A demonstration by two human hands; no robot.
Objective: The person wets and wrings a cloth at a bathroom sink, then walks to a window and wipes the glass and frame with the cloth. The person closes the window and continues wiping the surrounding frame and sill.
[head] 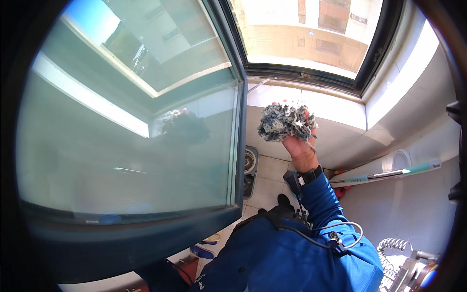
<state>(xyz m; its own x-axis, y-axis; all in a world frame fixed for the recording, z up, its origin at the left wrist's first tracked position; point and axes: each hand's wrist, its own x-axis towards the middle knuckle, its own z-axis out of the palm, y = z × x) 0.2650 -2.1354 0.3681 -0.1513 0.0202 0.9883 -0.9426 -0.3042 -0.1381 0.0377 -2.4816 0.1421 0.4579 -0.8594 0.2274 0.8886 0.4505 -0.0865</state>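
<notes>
A clump of matted grey lint or fibre (282, 122) rests on the upturned palm and fingers of my right hand (299, 148), just below the white tiled window sill (332, 113). Fingertips show past its upper edge, and a loose strand hangs over my wrist. To the left of the clump stands the glass window sash (127, 146), swung inward in its dark frame; the clump is mirrored in its pane. My left hand is out of view, its sleeve running beneath the sash at the lower left.
A pole with a turquoise grip (394, 174) leans at the right beside a white pipe (396, 160). On the tiled floor lies a grey appliance part with a round fan wheel (249, 160), partly behind the sash. Blue slippers (201, 252) and a coiled hose (388, 252) are lower down.
</notes>
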